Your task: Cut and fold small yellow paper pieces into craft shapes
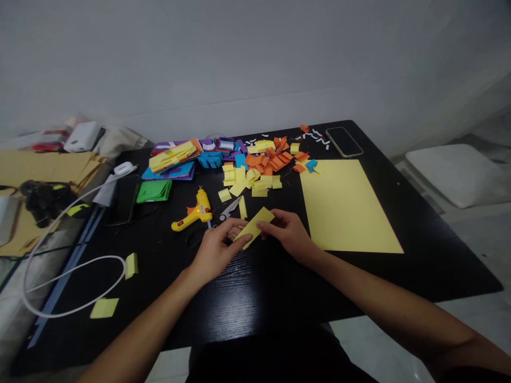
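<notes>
A yellow paper strip point(255, 226) is held above the black table between my two hands. My left hand point(217, 247) pinches its lower left end, thumb on top. At its upper right end, the thumb of my right hand point(289, 234) presses on the paper, with the fingers curled behind. Just beyond my left hand lie scissors point(230, 209), their handles partly hidden, and a yellow glue gun point(195, 211) with a lit switch. Past the strip is a pile of small folded yellow paper pieces point(239, 178), with folded orange pieces point(269, 159) behind them.
A large yellow sheet point(351, 207) covers the table's right part, a phone point(344, 142) behind it. Stacked coloured papers point(175, 157) and green paper point(154, 190) lie back left. A white cable point(75, 265) loops at left near two yellow pieces. A white stool point(451, 173) stands at right.
</notes>
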### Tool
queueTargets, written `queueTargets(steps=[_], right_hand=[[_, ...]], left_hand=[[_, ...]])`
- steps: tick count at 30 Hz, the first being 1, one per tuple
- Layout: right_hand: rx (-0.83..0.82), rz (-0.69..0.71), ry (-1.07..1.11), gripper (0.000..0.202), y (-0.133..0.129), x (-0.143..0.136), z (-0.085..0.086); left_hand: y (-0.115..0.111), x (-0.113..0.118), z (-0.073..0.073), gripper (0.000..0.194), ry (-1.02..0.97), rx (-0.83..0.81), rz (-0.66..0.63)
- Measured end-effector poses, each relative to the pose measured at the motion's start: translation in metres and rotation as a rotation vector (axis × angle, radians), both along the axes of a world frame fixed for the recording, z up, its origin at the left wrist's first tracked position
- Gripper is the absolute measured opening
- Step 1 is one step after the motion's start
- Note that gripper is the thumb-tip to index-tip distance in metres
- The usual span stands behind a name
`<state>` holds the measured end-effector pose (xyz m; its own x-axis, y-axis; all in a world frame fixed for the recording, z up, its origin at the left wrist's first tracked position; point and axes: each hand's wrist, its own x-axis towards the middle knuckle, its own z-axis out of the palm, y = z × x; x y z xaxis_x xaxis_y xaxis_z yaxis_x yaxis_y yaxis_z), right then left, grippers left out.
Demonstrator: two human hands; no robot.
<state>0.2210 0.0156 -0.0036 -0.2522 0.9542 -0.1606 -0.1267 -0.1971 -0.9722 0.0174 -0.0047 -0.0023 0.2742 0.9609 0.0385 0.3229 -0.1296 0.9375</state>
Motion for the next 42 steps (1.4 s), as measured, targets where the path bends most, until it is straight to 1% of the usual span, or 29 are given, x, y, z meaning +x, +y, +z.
queueTargets(steps=[5, 8, 12, 16, 22, 29, 35, 39, 42], right_hand=[[-0.016, -0.003, 0.019, 0.034, 0.001, 0.0, 0.001], [-0.054, 0.03, 0.079, 0.034, 0.0, -0.001, 0.001], [-0.127, 0.065, 0.158, 0.033, -0.001, -0.002, -0.001], [-0.188, 0.078, 0.192, 0.032, -0.001, -0.002, -0.003], [-0.209, 0.092, 0.215, 0.031, 0.0, -0.002, -0.003], [-0.142, 0.11, 0.192, 0.03, -0.002, -0.003, 0.002], [-0.051, 0.055, 0.097, 0.027, -0.004, -0.003, 0.001], [-0.015, 0.073, 0.079, 0.025, -0.005, -0.003, -0.003], [0.01, 0.075, 0.074, 0.024, -0.006, -0.004, -0.004]], left_hand=[[0.001, 0.002, 0.0, 0.026, -0.137, -0.112, 0.038], [0.001, 0.003, 0.001, 0.025, -0.16, -0.125, 0.052], [0.0, 0.002, 0.002, 0.023, -0.111, -0.096, 0.035], [0.0, 0.002, 0.005, 0.02, -0.053, -0.044, 0.018], [0.0, 0.003, 0.01, 0.016, 0.027, 0.014, -0.026], [-0.001, 0.003, 0.007, 0.025, 0.006, -0.016, 0.012], [-0.002, 0.004, 0.01, 0.019, -0.005, -0.022, -0.005], [-0.002, 0.005, 0.013, 0.016, -0.026, 0.006, 0.026], [-0.001, 0.005, 0.011, 0.015, -0.05, -0.023, 0.04]])
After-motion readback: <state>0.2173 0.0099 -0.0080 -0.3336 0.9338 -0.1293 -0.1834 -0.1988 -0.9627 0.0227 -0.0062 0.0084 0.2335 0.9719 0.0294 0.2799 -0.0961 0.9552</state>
